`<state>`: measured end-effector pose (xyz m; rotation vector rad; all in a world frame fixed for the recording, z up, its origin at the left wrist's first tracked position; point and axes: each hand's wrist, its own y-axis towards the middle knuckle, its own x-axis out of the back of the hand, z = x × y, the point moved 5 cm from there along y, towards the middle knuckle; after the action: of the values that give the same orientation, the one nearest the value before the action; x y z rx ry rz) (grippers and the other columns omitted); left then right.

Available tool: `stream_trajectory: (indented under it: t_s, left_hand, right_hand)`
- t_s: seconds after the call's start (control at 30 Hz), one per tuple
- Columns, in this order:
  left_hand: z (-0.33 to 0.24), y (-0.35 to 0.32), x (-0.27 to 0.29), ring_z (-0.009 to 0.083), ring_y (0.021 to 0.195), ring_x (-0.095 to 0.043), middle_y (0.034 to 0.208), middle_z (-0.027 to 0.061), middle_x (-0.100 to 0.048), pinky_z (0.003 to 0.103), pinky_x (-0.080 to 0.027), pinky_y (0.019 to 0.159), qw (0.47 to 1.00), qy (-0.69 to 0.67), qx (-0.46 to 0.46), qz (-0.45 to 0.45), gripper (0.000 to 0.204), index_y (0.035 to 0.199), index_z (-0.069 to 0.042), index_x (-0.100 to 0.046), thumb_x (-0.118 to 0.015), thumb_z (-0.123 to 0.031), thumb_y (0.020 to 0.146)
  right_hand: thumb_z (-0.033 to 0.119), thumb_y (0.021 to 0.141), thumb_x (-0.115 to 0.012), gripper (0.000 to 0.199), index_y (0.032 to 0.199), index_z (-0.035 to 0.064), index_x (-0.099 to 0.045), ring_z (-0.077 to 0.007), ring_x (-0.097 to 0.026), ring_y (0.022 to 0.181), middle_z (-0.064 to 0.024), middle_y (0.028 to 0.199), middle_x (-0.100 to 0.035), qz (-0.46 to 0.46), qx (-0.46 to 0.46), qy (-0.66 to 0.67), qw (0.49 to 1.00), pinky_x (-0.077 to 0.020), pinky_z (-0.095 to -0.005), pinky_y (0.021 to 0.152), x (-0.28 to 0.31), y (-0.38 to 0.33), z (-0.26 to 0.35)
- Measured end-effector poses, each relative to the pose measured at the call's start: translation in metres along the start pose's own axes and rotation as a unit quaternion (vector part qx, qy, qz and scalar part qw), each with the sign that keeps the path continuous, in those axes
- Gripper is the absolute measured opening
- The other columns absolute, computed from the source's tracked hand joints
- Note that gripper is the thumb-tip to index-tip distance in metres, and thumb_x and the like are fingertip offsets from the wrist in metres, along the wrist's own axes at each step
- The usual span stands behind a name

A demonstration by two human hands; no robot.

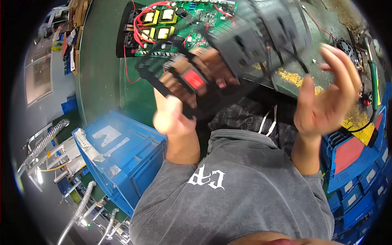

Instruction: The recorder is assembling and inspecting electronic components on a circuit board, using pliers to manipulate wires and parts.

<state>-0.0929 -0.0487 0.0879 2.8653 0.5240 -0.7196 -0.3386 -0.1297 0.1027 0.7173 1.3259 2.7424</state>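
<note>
Green bench [102, 77] bears a circuit board [179, 24]; blue crate [122, 155] beside.

A green printed circuit board [188, 24] with four yellow square transformers and looping red wires lies at the top of a dark green work mat [102, 69]. A large blue plastic crate [122, 159] with torn white labels on its lid stands at lower left, just beside the mat's edge. Ribbed silver flexible hoses [49, 136] run past it near the rim. At the right, stacked blue plastic trays [359, 179] hold a flat red panel [349, 154]. A green-handled tool [372, 77] lies above them, near a patch of yellow crumbs [292, 77] on the bench.
</note>
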Motion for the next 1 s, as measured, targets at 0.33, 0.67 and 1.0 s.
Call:
stream_trajectory:
  t_s: [0.33,0.67,1.0]
  left_hand:
    - [0.018,-0.008,-0.080,0.0322,0.078,-0.065,0.107,0.0229,-0.064,0.039,-0.053,0.069,0.842,0.375,-0.058,0.383,0.053,0.091,0.002,-0.064,-0.070,-0.047,0.072]
    - [0.043,-0.014,-0.089,0.0376,0.104,-0.064,0.128,0.0229,-0.058,0.040,-0.056,0.076,0.752,0.528,-0.231,0.320,0.049,0.098,-0.002,-0.067,-0.085,-0.024,0.058]
    - [0.057,-0.014,-0.075,0.0341,0.117,-0.060,0.138,0.0192,-0.055,0.038,-0.054,0.087,0.816,0.476,-0.146,0.294,0.067,0.119,-0.003,-0.065,-0.094,-0.030,0.066]
  right_hand:
    - [0.075,0.076,-0.071,0.120,0.158,-0.0012,-0.029,-0.0399,-0.037,0.147,-0.0245,0.160,-0.037,0.169,0.029,-0.057,0.984,-0.0281,-0.0489,0.120,0.014,-0.005,0.006]
    - [0.052,0.107,-0.042,0.074,0.155,-0.0019,-0.028,-0.0292,-0.064,0.121,-0.0194,0.146,-0.054,0.128,-0.469,0.580,0.654,-0.0533,-0.0416,0.102,-0.026,-0.051,-0.029]
    - [0.058,0.103,-0.044,0.078,0.149,-0.0049,-0.042,-0.0272,-0.069,0.113,-0.0233,0.147,-0.053,0.122,-0.484,0.535,0.681,-0.0585,-0.0408,0.096,-0.038,-0.055,-0.043]
